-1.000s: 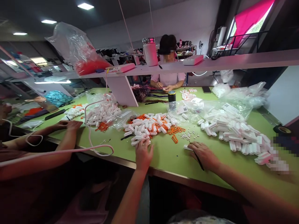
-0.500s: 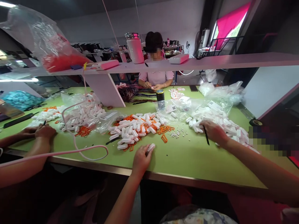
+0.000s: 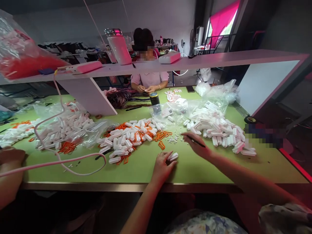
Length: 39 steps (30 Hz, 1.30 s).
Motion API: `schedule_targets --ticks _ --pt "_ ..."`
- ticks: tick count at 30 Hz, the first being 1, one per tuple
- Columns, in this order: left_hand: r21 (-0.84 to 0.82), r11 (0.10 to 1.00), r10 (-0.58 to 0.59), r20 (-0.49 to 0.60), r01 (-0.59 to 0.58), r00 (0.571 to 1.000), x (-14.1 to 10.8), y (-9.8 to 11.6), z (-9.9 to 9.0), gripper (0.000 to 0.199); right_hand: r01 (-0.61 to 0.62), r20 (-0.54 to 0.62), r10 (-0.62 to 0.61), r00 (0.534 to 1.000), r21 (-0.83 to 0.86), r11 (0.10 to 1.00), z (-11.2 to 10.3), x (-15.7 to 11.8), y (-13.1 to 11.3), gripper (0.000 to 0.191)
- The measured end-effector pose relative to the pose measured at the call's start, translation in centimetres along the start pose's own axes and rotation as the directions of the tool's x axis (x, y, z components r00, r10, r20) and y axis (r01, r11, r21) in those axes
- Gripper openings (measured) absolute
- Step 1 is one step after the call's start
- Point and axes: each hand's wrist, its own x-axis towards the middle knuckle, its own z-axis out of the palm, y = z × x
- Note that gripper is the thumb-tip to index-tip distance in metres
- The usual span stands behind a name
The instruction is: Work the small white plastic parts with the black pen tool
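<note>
My left hand [image 3: 163, 165] rests low over the green table with a small white plastic block [image 3: 173, 157] between thumb and fingers. To its right, my right hand [image 3: 197, 147] grips a slim black tool [image 3: 194, 140], pen-like or tweezer-like; its exact kind is unclear. The fingertips of that hand are beside a scatter of tiny white parts [image 3: 173, 139]. A loose orange frame-shaped clip [image 3: 161, 145] lies just beyond my left hand. Farther left is a heap of white blocks [image 3: 121, 144] mixed with orange clips. Another pile of white blocks [image 3: 214, 125] spreads behind my right hand.
Clear plastic bags [image 3: 168, 112] and a dark can [image 3: 154, 98] stand behind the piles. A pink cable [image 3: 73, 164] loops over the table at left. A raised shelf [image 3: 143, 66] crosses above. One co-worker sits opposite; another person's arm [image 3: 11, 169] is at far left.
The view has turned right. My right hand has come leftward from the white pile to the tiny parts, keeping the black tool. My left hand has shifted right along the table with the block.
</note>
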Motion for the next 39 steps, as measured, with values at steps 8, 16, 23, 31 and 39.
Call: schedule_targets --ticks 8,16,23,31,39 --pt "0.057 0.998 0.029 -0.039 -0.026 0.999 0.2 0.7 -0.3 0.021 -0.267 0.148 0.235 0.961 0.268 0.925 5.5 -3.7 1.0 0.036" --pt "0.055 0.998 0.048 -0.058 -0.044 0.997 -0.9 0.8 0.5 0.011 -0.079 0.168 0.049 0.985 0.173 0.982 4.9 -4.1 0.7 0.019" --pt "0.035 0.998 0.048 -0.044 -0.047 0.998 -0.5 1.2 0.7 0.016 -0.247 0.18 0.199 0.963 0.301 0.921 5.1 -4.2 0.6 0.026" --pt "0.0 1.0 0.017 -0.083 -0.017 0.996 0.0 1.6 0.9 0.008 -0.382 0.174 0.34 0.924 0.441 0.812 5.0 -4.4 -0.3 0.032" --pt "-0.023 1.0 -0.015 -0.081 0.013 0.997 -0.2 1.7 0.7 0.011 -0.365 0.194 0.317 0.928 0.316 0.875 4.7 -4.7 -0.9 0.033"
